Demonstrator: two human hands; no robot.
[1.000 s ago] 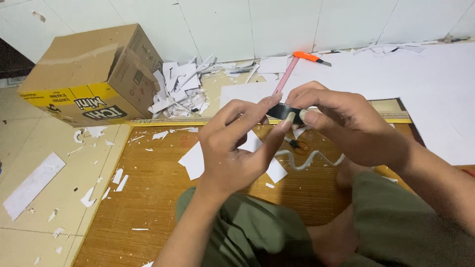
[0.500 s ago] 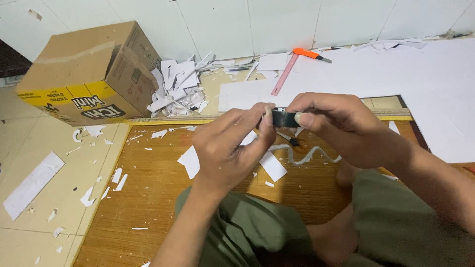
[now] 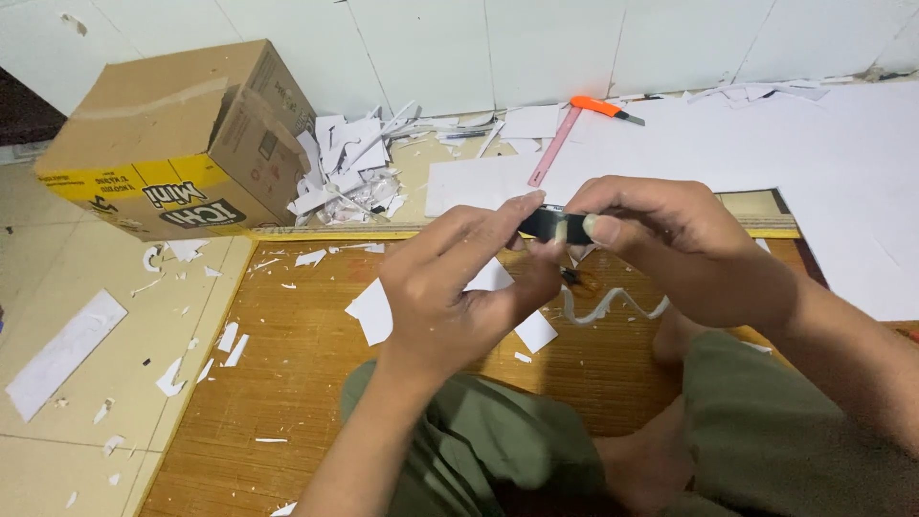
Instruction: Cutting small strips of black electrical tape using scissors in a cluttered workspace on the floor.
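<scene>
My right hand (image 3: 670,249) pinches a small black flat piece (image 3: 553,225) between thumb and fingers, held above the wooden mat (image 3: 316,383). My left hand (image 3: 459,287) meets it from the left, its fingertips touching the black piece's left end. Under the hands lie white paper pieces (image 3: 373,311) and a curled white strip (image 3: 613,308). A small dark object (image 3: 574,278) lies on the mat just below my fingers, partly hidden.
A cardboard box (image 3: 182,144) stands at the far left beside a heap of white scraps (image 3: 349,168). A pink ruler (image 3: 553,148) and an orange utility knife (image 3: 605,108) lie near the tiled wall. Large white sheets (image 3: 823,163) cover the right. My legs in green trousers (image 3: 766,440) are below.
Both hands have kept the black piece and shifted slightly; the left fingers moved from gripping its side to touching its left end. Nothing else moved.
</scene>
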